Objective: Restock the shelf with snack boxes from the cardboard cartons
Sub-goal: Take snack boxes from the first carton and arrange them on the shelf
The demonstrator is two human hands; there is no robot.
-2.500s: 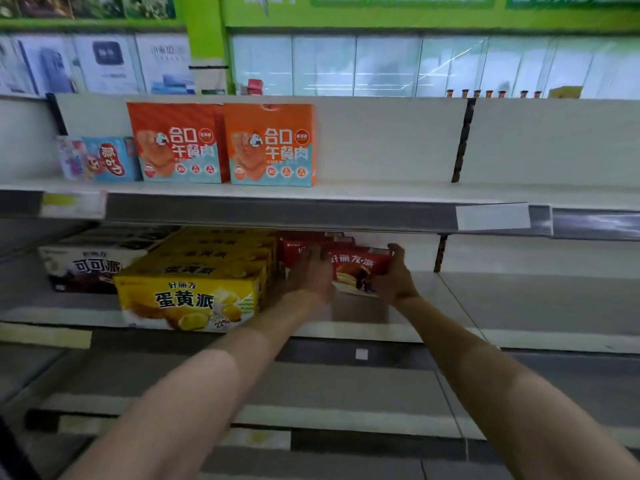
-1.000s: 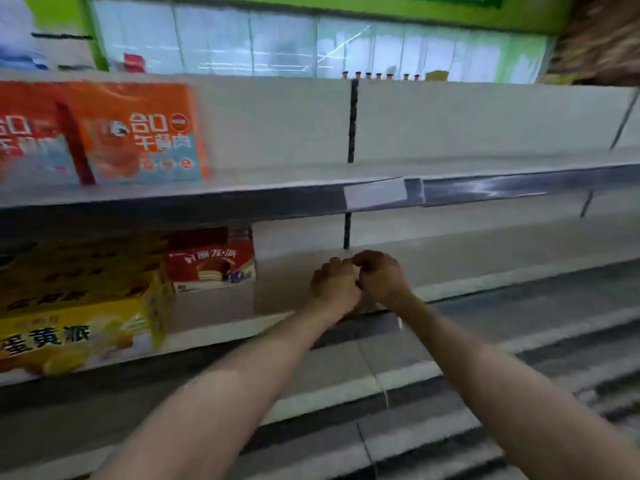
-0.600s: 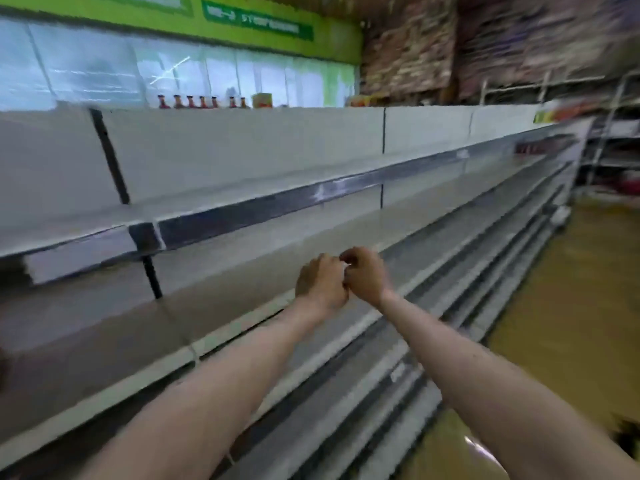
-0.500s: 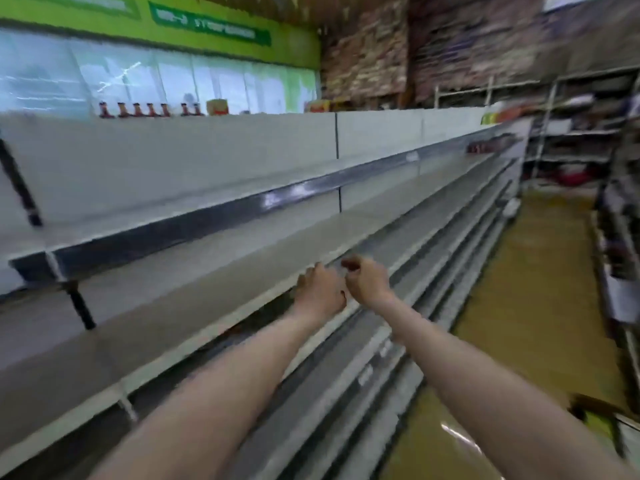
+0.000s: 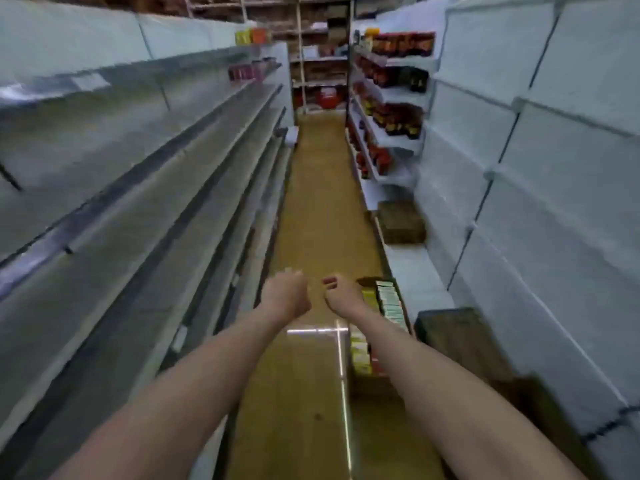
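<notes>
Left grip: left hand (image 5: 285,294) held out at mid-frame over the aisle floor (image 5: 311,209), fingers curled loosely under, holding nothing, touching nothing.
Right grip: right hand (image 5: 341,294) just beside the left with a narrow gap between them, fingers curled inward, nothing in it.
Carton: open cardboard carton (image 5: 379,323) on the floor just right of the right forearm, at the foot of the right-hand shelving — rows of snack boxes (image 5: 389,299) standing packed inside, green and pale; print too blurred to read.
Shelf: long left shelf (image 5: 145,188) running down the aisle, its near tiers bare, a few pink packs far off at its end.
Other cartons: one brown carton (image 5: 401,221) further down on the right, one dark carton (image 5: 457,332) nearer.
Right shelving: dark bottles (image 5: 398,116) with red labels on far tiers.
Change: earlier both hands gripped a red box on the shelf beside yellow boxes — now empty, drawn back, and the view swung right to face down the aisle.
</notes>
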